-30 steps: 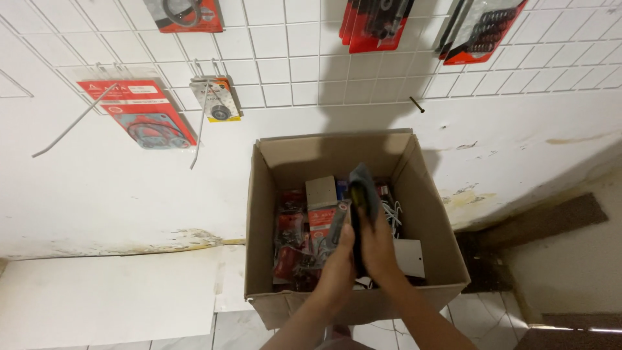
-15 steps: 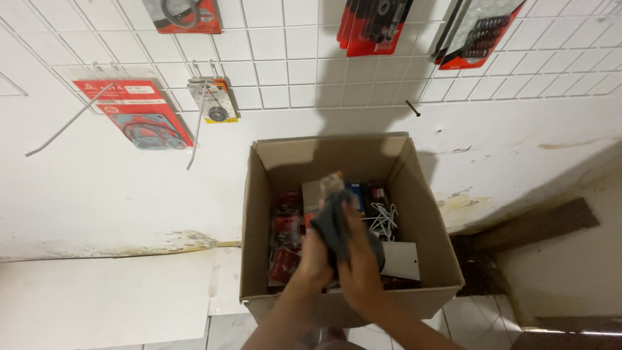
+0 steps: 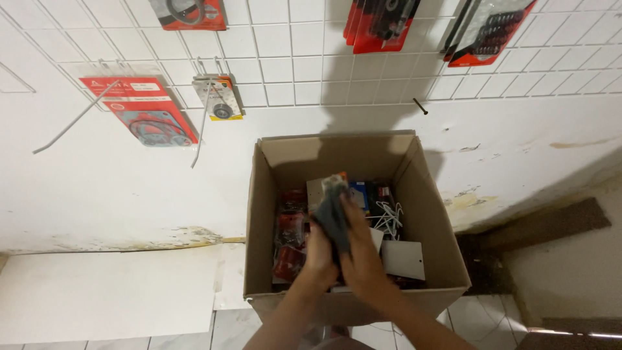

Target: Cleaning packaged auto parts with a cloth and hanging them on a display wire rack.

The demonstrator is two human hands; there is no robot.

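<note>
Over the open cardboard box [image 3: 427, 214], both hands meet on 1 dark grey flat packet [image 3: 332, 217]. Left hand [image 3: 321, 253] grips its lower left edge, fingers closed on it. Right hand [image 3: 359, 256] clamps the lower right side, thumb across the front. Packet is tilted, top end pointing away from the hands, held just above the box contents, roughly mid-box.

Box: 1, flaps open, standing against the white wall. Contents relative to the hands:
- Left of the left hand: a stack of red blister packs [image 3: 289, 240], at least 3; exact count can't be told.
- Beyond the fingertips: 1 grey-white card [image 3: 316, 191] partly behind the packet, 1 blue pack [image 3: 360, 194] and 1 dark pack with red [image 3: 383, 194].
- Right of the right hand: 1 bundle of white wire hooks [image 3: 387, 217]; below it 1 white card with a hole [image 3: 403, 259].

Above the hands, wire grid panel [image 3: 291, 58] on the wall holds hanging packs: 1 red gasket card [image 3: 141, 111], 1 small pack with a round part [image 3: 219, 98], 1 red pack at top left [image 3: 189, 11], 1 bunch of red packs top centre [image 3: 379, 23], 1 bunch top right [image 3: 491, 29]. 2 bare hook pegs [image 3: 74, 120] stick out on the left side.
</note>
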